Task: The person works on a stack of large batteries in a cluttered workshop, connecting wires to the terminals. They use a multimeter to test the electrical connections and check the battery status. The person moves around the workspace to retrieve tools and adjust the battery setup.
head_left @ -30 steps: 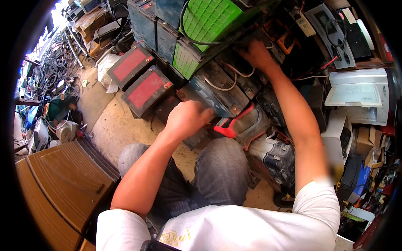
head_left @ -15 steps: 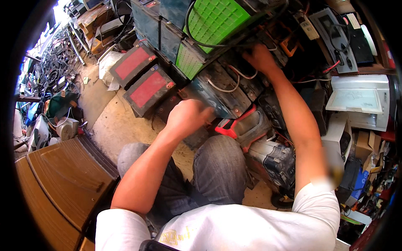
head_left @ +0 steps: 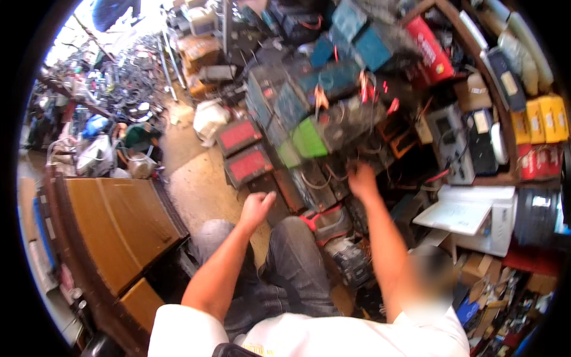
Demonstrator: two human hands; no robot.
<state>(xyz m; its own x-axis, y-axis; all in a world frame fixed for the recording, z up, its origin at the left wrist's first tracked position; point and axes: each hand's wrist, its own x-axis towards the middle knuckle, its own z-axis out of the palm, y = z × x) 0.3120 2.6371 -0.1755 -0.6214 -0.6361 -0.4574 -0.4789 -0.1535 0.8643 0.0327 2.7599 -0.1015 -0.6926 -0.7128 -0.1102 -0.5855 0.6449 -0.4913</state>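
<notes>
My left hand [head_left: 259, 204] is curled closed just below two dark batteries with red top panels [head_left: 244, 163], near a dark rusty battery [head_left: 285, 190]; what it holds, if anything, is hidden. My right hand [head_left: 361, 177] reaches in beside cables [head_left: 318, 181] on dusty batteries [head_left: 319, 191], under a stack with green grid panels [head_left: 308, 137]; its fingers are blurred and partly hidden. A grey tool or battery with red trim [head_left: 327, 223] lies between my forearms, near my knees.
A brown cabinet [head_left: 113, 220] stands at left, with tangled cables and scrap [head_left: 119, 83] beyond. Bare floor [head_left: 193, 178] shows beside the batteries. More equipment and stacked batteries [head_left: 357, 41] fill the back. A white appliance [head_left: 470, 211] and cluttered shelves line the right.
The head view has tilted upward, so the batteries and both hands sit lower and look smaller, and more of the back clutter shows. Both hands remain among the batteries.
</notes>
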